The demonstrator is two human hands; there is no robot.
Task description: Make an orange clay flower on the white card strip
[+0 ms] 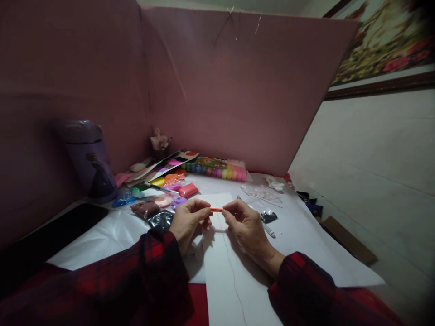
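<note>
A thin orange strip, perhaps modelling clay, [216, 210] is stretched level between my two hands. My left hand [190, 221] pinches its left end between thumb and forefinger. At the other end, the thumb and fingertips of my right hand [245, 224] grip it. Both hands are above a long white paper strip [220, 267] that has a thin wavy line or thread [232, 276] running down it. Bagged lumps of coloured clay [188, 190] lie just beyond my left hand. A fork [268, 229] is partly hidden behind my right hand.
A purple tumbler [89, 160] stands at the left near pink panels [220, 90]. A pack of multicoloured clay [217, 168] and painted card [163, 167] lie at the back. Clear plastic bags [261, 194] and a black packet [269, 217] are on the right. White sheeting [306, 244] covers the table.
</note>
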